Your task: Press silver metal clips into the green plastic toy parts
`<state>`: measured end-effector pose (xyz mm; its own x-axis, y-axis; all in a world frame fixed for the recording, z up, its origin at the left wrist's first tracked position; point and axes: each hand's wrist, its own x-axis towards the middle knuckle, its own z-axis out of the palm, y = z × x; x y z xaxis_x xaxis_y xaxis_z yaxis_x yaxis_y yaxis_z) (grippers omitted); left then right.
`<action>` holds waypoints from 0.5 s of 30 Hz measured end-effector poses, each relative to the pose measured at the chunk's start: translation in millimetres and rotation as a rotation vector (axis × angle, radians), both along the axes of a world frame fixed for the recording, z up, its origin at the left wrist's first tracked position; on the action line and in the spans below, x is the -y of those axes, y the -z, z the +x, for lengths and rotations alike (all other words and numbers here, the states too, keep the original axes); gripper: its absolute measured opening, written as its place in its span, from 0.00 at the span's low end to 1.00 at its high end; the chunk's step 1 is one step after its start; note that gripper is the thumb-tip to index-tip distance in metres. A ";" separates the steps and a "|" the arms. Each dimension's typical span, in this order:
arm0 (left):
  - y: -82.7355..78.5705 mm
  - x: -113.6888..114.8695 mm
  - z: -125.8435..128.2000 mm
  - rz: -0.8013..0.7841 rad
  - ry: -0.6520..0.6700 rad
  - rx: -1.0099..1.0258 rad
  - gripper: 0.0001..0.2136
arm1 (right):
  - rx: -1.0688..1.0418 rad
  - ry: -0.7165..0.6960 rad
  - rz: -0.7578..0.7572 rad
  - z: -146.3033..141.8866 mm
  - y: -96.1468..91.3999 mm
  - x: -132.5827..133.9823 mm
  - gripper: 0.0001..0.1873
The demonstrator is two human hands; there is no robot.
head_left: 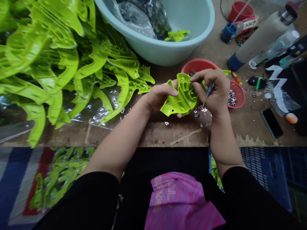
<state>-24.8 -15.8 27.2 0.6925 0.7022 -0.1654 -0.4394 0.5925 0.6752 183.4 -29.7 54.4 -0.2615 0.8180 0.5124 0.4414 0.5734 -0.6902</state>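
Note:
My left hand (161, 95) grips a lime-green plastic shell (181, 101) by its left side, thumb on its ribbed inner face. At the shell's upper right is my right hand (213, 88), its thumb and index finger pinched together near the edge. A thin tool like a small screwdriver (209, 88) is tucked between the fingers of that hand, its shaft pointing down. Whatever the fingertips pinch is too small to make out. Small square metal pieces (203, 110) lie on the table just below the shell.
Many lime-green shells (59, 64) are heaped at left. A pale blue basin (153, 48) holds plastic bags. Behind my right hand are a red bowl (200, 63) and a red basket (240, 95) with metal parts. A phone (271, 123), a tall flask (261, 38) and bottles stand or lie at right.

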 end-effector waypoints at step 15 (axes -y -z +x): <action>22.9 -8.1 5.0 0.036 0.091 0.118 0.25 | 0.120 0.144 -0.070 -0.5 9.7 -5.0 0.19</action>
